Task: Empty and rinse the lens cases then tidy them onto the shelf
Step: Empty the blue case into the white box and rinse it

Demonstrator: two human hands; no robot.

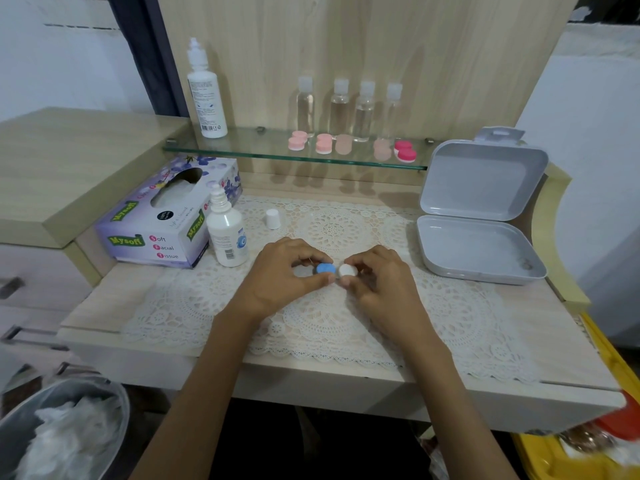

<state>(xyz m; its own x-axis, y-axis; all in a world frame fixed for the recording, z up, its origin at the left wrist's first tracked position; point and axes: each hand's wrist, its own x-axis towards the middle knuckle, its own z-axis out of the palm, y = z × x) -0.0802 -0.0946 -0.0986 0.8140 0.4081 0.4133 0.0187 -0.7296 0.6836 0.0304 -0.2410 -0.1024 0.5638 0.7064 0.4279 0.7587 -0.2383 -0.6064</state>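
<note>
Mid-bench (pixel 540 306), right over the lace mat (pixel 329 327), working 1 lens case (pixel 336 270) between both hands. Pinching its blue cap (pixel 326 268) in the left hand (pixel 287 271), thumb and fingers curled round it. Pinching its white cap (pixel 347 270) in the right hand (pixel 377 275) the same way. Resting on the mat or lifted just clear of it: cannot tell.

Reads as the cap-twisting step, though opening or closing cannot be told from here, nor what lies inside.

Up on the glass shelf (pixel 242 151), 5 pinkish cases (pixel 324 143) lined up in front of 4 clear bottles (pixel 363 109), so probably the last case to deal with.

Just left of the hands, an uncapped solution bottle (pixel 227 233), with its bottle top (pixel 273 218) loose on the mat behind.

Next, at a guess: if opening, tip out and rinse from that bottle. If closing, snug both caps, then lift to a free spot on the shelf without nudging the pink row.
</note>
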